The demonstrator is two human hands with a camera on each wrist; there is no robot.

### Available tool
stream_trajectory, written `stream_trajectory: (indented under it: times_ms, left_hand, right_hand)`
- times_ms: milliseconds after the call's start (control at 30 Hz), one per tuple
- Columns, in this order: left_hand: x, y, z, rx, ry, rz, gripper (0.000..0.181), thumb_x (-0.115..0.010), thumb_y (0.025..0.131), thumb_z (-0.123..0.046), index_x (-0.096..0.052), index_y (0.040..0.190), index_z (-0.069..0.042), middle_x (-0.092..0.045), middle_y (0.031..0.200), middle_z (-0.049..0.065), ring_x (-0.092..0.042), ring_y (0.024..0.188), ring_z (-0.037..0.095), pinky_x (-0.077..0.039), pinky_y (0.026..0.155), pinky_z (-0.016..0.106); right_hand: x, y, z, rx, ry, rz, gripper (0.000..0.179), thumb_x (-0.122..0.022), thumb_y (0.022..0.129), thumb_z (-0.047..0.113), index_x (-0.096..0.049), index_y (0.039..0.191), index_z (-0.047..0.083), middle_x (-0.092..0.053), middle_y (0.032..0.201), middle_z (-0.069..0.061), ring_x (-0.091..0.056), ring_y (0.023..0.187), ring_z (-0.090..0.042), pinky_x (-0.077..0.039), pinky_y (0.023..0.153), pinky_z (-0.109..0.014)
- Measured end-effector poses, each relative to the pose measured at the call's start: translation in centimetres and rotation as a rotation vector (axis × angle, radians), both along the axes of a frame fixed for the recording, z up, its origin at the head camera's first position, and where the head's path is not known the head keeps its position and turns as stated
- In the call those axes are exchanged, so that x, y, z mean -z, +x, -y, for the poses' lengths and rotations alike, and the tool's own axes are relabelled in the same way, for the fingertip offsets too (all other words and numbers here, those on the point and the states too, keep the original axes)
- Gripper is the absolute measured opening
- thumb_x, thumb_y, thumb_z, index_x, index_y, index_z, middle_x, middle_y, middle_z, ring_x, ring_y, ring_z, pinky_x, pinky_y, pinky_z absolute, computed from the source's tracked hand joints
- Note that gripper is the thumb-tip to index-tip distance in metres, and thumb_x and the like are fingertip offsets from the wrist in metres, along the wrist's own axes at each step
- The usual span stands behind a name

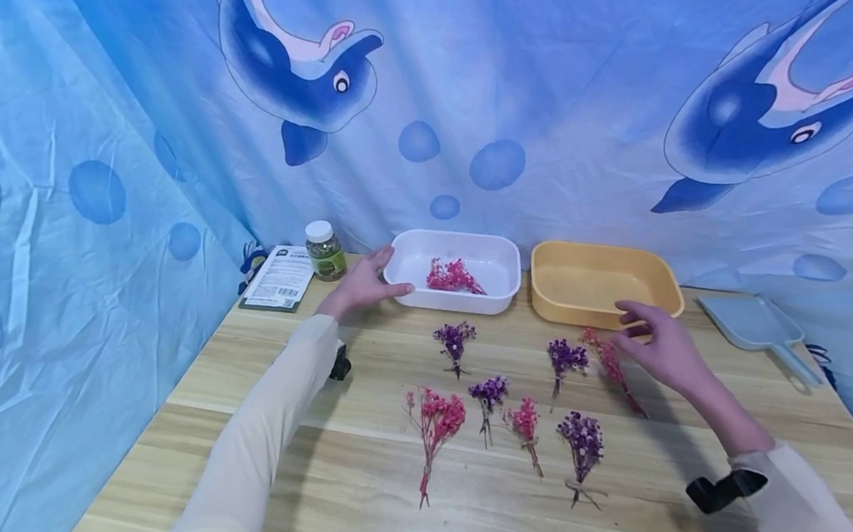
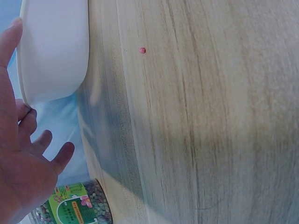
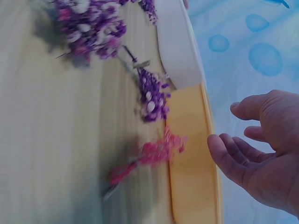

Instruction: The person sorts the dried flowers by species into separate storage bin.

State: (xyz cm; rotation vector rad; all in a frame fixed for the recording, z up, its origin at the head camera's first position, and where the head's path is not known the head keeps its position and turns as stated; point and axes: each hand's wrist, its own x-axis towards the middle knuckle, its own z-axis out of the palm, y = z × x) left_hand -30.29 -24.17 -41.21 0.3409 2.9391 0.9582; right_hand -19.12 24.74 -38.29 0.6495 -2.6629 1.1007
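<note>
My left hand (image 1: pixel 365 284) grips the left end of a white basin (image 1: pixel 461 302), thumb at the front rim and fingers toward the far corner. Inside that basin lies a pink dried-flower bunch (image 1: pixel 454 276). Over the front edge of a yellow basin (image 1: pixel 595 317), my right hand (image 1: pixel 657 344) hovers with loosely bent fingers and holds nothing in the right wrist view. Just below it a pink bunch (image 1: pixel 609 364) lies on the table. Purple bunches (image 1: pixel 567 359) (image 1: pixel 454 341) (image 1: pixel 582 445) and other pink bunches (image 1: pixel 438 421) (image 1: pixel 524 424) lie nearer.
A jar of small pebbles (image 2: pixel 72 205) with a white lid and a printed packet (image 1: pixel 278 278) stand at the back left. At the back right lies a grey-blue dustpan (image 1: pixel 756 321). A dolphin-print curtain (image 1: pixel 448 92) hangs behind the wooden table (image 1: pixel 350 477).
</note>
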Motion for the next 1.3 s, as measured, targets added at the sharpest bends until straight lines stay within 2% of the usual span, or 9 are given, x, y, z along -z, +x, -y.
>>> stream_trajectory:
  times_ms: [167, 267, 533, 700, 833, 1067, 1300]
  left_hand:
    - [0.1, -0.1, 0.0, -0.003, -0.019, 0.009, 0.108, -0.075, 0.082, -0.059, -0.021, 0.158, -0.006, -0.017, 0.165, 0.014, -0.015, 0.149, 0.039, -0.015, 0.119, 0.056]
    - [0.2, -0.2, -0.1, -0.009, -0.022, 0.012, 0.108, -0.075, 0.082, -0.059, -0.02, 0.159, -0.006, -0.016, 0.165, 0.013, -0.014, 0.149, 0.038, -0.014, 0.119, 0.057]
    - [0.1, 0.0, 0.0, -0.013, -0.012, 0.022, 0.11, -0.076, 0.08, -0.06, -0.021, 0.159, -0.007, -0.016, 0.165, 0.013, -0.013, 0.149, 0.037, -0.014, 0.118, 0.058]
    - [0.0, 0.0, 0.0, -0.016, -0.009, 0.014, 0.11, -0.076, 0.08, -0.06, -0.021, 0.159, -0.007, -0.017, 0.165, 0.013, -0.014, 0.149, 0.037, -0.014, 0.118, 0.058]
    - [0.1, 0.0, 0.0, -0.013, -0.016, 0.012, 0.11, -0.075, 0.08, -0.061, -0.021, 0.159, -0.007, -0.017, 0.165, 0.013, -0.014, 0.149, 0.038, -0.014, 0.118, 0.059]
    - [-0.1, 0.1, 0.0, -0.012, -0.013, 0.009, 0.11, -0.075, 0.08, -0.061, -0.021, 0.158, -0.006, -0.017, 0.165, 0.013, -0.013, 0.149, 0.038, -0.013, 0.118, 0.058]
    - [-0.1, 0.2, -0.1, -0.011, 0.0, 0.011, 0.109, -0.076, 0.081, -0.06, -0.022, 0.158, -0.006, -0.017, 0.165, 0.013, -0.013, 0.149, 0.038, -0.014, 0.118, 0.058]
  right_hand:
    - [0.9, 1.4, -2.0, 0.031, 0.013, 0.04, 0.053, -0.072, 0.087, -0.003, -0.049, 0.133, -0.016, -0.06, 0.11, -0.034, -0.065, 0.091, -0.05, -0.055, 0.068, -0.018]
    - [1.4, 2.0, -3.0, 0.026, 0.015, 0.103, 0.056, -0.072, 0.088, -0.001, -0.046, 0.135, -0.018, -0.058, 0.113, -0.037, -0.063, 0.094, -0.051, -0.055, 0.069, -0.019]
    - [3.4, 2.7, -3.4, 0.018, 0.03, 0.241, 0.069, -0.077, 0.085, 0.004, -0.039, 0.139, -0.018, -0.055, 0.116, -0.039, -0.062, 0.098, -0.052, -0.061, 0.071, -0.036]
    - [4.0, 2.5, -2.9, 0.017, 0.062, 0.316, 0.078, -0.081, 0.084, 0.012, -0.037, 0.141, -0.018, -0.055, 0.117, -0.04, -0.061, 0.1, -0.052, -0.059, 0.077, -0.048]
    - [4.2, 2.4, -2.5, 0.044, 0.107, 0.349, 0.081, -0.082, 0.084, 0.019, -0.037, 0.142, -0.017, -0.056, 0.117, -0.037, -0.061, 0.101, -0.049, -0.058, 0.079, -0.051]
    - [4.4, 1.8, -2.0, 0.04, 0.163, 0.312, 0.078, -0.081, 0.084, 0.018, -0.04, 0.139, -0.018, -0.061, 0.11, -0.033, -0.063, 0.095, -0.044, -0.056, 0.08, -0.055]
    - [4.6, 1.5, -1.7, 0.036, 0.183, 0.283, 0.075, -0.082, 0.083, 0.018, -0.043, 0.136, -0.018, -0.064, 0.099, -0.026, -0.064, 0.086, -0.036, -0.058, 0.073, -0.05]
